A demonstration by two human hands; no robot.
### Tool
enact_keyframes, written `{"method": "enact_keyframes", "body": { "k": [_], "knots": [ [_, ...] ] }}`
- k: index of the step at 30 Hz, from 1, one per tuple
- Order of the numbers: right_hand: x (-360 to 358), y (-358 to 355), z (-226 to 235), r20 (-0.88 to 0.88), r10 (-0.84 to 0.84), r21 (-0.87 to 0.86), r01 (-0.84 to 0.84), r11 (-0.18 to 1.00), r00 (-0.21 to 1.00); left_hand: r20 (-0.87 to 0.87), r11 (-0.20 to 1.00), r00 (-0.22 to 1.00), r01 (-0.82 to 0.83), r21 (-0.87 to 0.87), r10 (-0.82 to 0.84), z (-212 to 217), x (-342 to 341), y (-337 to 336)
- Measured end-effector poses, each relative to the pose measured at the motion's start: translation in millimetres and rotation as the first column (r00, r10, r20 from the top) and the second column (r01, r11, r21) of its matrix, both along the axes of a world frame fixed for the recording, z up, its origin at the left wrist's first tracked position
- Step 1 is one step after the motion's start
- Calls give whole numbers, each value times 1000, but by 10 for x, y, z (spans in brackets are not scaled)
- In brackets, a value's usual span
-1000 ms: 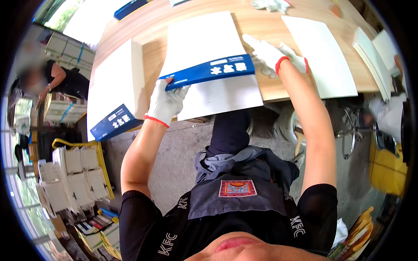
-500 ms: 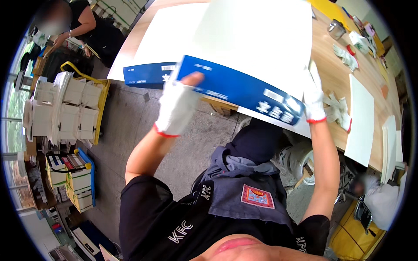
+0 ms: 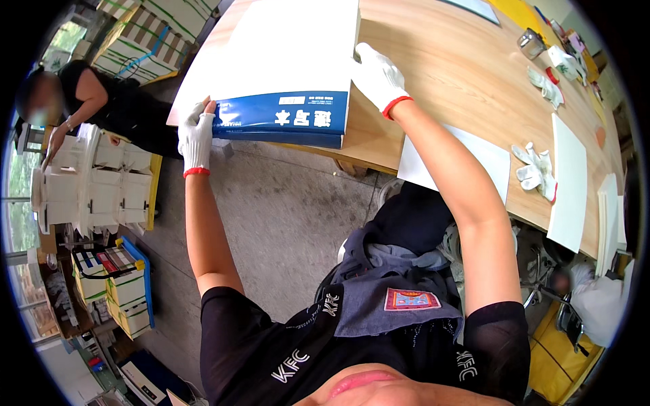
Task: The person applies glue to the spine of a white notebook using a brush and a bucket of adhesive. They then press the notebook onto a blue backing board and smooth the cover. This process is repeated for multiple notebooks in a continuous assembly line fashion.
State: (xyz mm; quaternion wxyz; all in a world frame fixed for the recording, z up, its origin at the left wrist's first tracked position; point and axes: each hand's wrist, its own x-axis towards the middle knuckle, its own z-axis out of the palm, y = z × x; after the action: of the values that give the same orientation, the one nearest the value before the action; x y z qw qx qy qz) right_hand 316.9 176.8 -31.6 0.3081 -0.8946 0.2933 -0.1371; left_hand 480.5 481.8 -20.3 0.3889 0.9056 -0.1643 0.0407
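Note:
Large white paper pads (image 3: 291, 47) with a blue printed band (image 3: 284, 115) along the near edge lie on the table's left part; how many are stacked is hard to tell. My left hand (image 3: 197, 135), in a white glove with a red cuff and a bare thumb tip, closes on the band's left corner. Against the pads' right edge rests my right hand (image 3: 379, 78), gloved the same way, with its fingers stretched out. A white sheet (image 3: 433, 159) lies partly under my right forearm at the table's near edge.
The wooden table (image 3: 447, 74) also bears loose white gloves (image 3: 535, 170), a long white board (image 3: 569, 183) and a metal pot (image 3: 531, 43). At left, a co-worker (image 3: 88, 101) leans over paper stacks (image 3: 88, 179) on a yellow cart. A blue trolley with boxes (image 3: 125, 291) stands nearer.
The pad held up in both hands has come down leftward onto the other one. My left hand moved left to the corner; my right hand moved left to the right edge. The co-worker leaned closer.

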Motion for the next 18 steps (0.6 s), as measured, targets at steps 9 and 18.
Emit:
{"method": "enact_keyframes", "body": {
  "k": [9,18],
  "knots": [
    [-11,106,74,32,60,-39,-59,998,998,-63,982,995,-84,-167,75,-19,-114,35],
    [-310,129,249,77,81,38,-84,996,994,559,945,814,-40,325,-158,178,39,-6]
  ]
}}
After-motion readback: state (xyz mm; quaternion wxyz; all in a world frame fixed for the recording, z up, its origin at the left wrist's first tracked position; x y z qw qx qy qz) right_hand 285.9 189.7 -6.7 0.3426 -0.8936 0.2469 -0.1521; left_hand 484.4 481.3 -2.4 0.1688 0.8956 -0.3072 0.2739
